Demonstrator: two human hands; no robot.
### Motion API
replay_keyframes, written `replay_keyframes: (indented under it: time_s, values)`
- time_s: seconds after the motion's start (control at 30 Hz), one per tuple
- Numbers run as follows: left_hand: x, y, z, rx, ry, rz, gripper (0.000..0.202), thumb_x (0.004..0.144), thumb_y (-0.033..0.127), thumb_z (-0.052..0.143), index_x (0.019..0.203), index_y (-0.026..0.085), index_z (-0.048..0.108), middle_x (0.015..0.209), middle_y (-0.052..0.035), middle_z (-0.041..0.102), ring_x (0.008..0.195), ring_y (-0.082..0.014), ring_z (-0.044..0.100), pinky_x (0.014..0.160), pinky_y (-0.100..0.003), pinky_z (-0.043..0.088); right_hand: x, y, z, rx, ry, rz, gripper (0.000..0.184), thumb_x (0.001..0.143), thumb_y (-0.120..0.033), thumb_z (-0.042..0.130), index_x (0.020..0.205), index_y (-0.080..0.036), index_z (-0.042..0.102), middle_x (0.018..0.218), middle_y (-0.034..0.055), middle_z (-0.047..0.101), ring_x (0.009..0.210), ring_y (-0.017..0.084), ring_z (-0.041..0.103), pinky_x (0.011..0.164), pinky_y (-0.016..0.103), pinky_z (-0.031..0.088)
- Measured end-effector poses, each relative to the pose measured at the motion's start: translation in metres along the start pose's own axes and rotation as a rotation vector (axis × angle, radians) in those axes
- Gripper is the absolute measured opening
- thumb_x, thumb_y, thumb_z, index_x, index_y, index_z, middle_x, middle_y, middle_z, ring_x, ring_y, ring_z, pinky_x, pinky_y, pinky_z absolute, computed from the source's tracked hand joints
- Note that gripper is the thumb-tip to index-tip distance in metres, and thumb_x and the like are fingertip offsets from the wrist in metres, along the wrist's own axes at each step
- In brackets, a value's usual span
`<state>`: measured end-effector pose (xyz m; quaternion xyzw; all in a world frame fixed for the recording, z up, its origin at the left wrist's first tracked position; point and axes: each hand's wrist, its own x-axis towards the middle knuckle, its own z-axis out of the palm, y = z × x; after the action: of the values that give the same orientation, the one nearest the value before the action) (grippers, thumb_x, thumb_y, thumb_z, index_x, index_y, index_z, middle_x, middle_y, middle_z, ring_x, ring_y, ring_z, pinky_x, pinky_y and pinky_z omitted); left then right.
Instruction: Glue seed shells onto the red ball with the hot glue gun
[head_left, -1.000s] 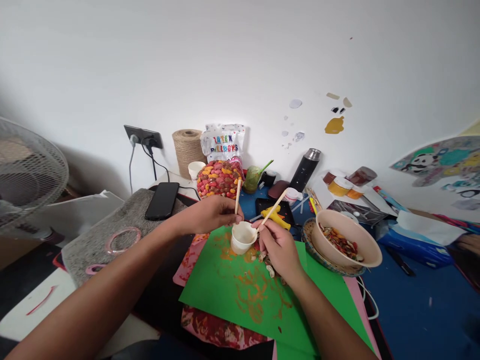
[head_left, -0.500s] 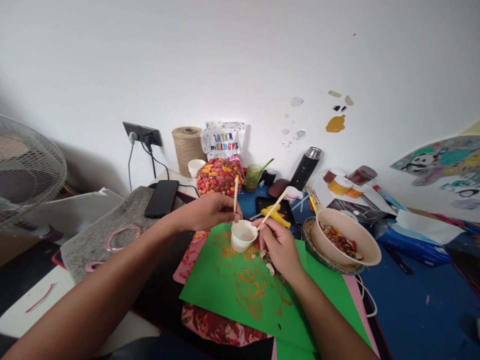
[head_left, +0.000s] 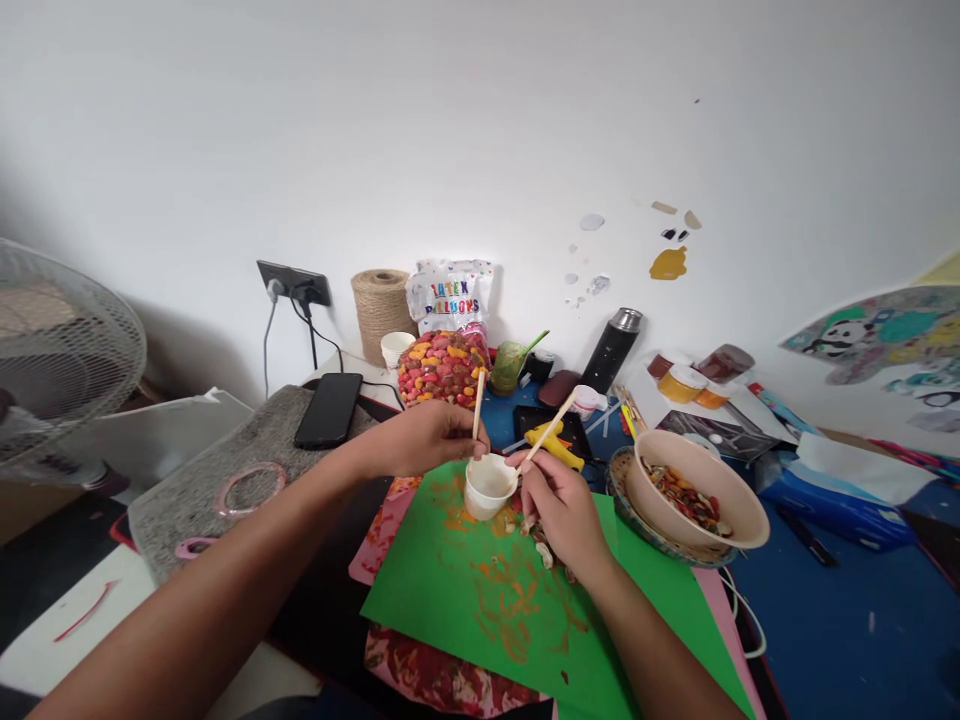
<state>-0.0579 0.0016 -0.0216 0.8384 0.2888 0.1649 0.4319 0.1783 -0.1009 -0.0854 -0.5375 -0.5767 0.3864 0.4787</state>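
A small white paper cup [head_left: 489, 500] is on a paint-smeared green sheet [head_left: 427, 580]. My left hand [head_left: 431, 438] pinches an upright wooden chopstick [head_left: 478, 400] at the cup's left rim. On the other side, my right hand [head_left: 559, 500] grips a second chopstick [head_left: 553, 425], which slants up to the right with its lower end at the cup. Whether the fingers also hold the rim is hard to make out. Several shell-like pieces [head_left: 544, 553] lie beside my right hand, partly covered by it.
Right of the sheet, a pale pink bowl [head_left: 739, 490] holds colourful pieces. Behind are a yellow glue gun [head_left: 555, 443], a black flask [head_left: 613, 350], a ball covered in coloured pieces [head_left: 439, 370] and a twine spool [head_left: 381, 315]. A phone [head_left: 328, 411] lies at left.
The whole view has shifted slightly, so everything sits a little lower. Both hands stay at the cup with their chopsticks, nearly unchanged.
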Motion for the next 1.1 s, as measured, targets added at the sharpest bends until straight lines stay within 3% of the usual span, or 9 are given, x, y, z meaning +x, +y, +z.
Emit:
replay_keyframes:
  time_s: [0.27,0.67,1.1]
  values:
    - [-0.0022,0.0039,-0.0043,-0.007,-0.010,-0.010,0.026,0.097,0.042,0.069,0.098,0.019,0.083,0.095,-0.0029,0.081,0.088,-0.0208,0.071,0.082,-0.028,0.050,0.0002,0.0009,0.0005,0.006,-0.005,0.013,0.046,0.102,-0.062,0.060,0.105,-0.020,0.079,0.055,-0.0057,0.053,0.047,0.015,0.050,0.047,0.025,0.044]
    - [-0.0018,0.0079,-0.0030,-0.032,0.002,-0.053,0.033,0.098,0.051,0.070,0.096,0.020,0.081,0.094,-0.0025,0.080,0.090,-0.0216,0.071,0.083,-0.029,0.054,-0.0007,-0.0025,0.0001,0.018,-0.012,-0.005,0.043,0.103,-0.056,0.059,0.107,-0.019,0.080,0.055,-0.0057,0.055,0.045,0.012,0.050,0.046,0.022,0.043]
    - [-0.0002,0.0001,-0.0027,-0.036,-0.019,-0.048,0.030,0.098,0.048,0.070,0.101,0.020,0.080,0.097,-0.0032,0.080,0.095,-0.0225,0.072,0.086,-0.030,0.053,-0.0011,0.0001,0.0001,0.016,-0.009,0.004,0.041,0.104,-0.054,0.059,0.108,-0.019,0.080,0.055,-0.0058,0.054,0.046,0.013,0.050,0.047,0.023,0.045]
